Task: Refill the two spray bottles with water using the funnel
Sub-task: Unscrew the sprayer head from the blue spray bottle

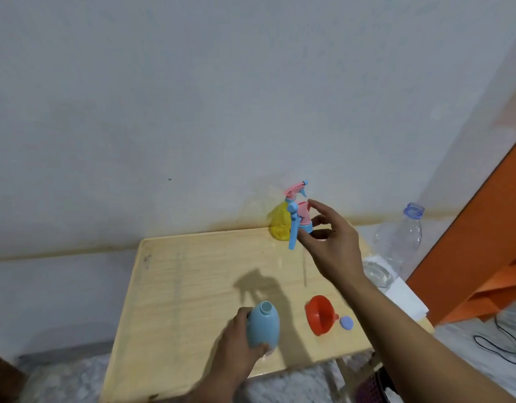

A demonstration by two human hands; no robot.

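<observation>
I see the blue bottle (263, 327) standing on the wooden table (192, 274) near its front edge, neck open and uncapped. My left hand (239, 341) is wrapped around its lower side, fingers curled against the body and thumb on the near side.

My right hand (330, 245) is raised over the far part of the table, with the pink and blue spray head (298, 213) at its fingertips. The thumb and forefinger close on the collar of that head while the other fingers fan out loosely; its long blue tube hangs down just left of the thumb. Right behind the spray head, beyond the fingertips, stands the yellow bottle (280, 225), close to the wall (192, 97); I cannot tell whether the head is seated on it or lifted clear.

Below my right wrist the red funnel (320, 314) lies on its side on the table, with a small blue cap (346, 323) just beside it. Right of my forearm stands a clear plastic bottle (402, 237), uncapped, at the table's edge.
</observation>
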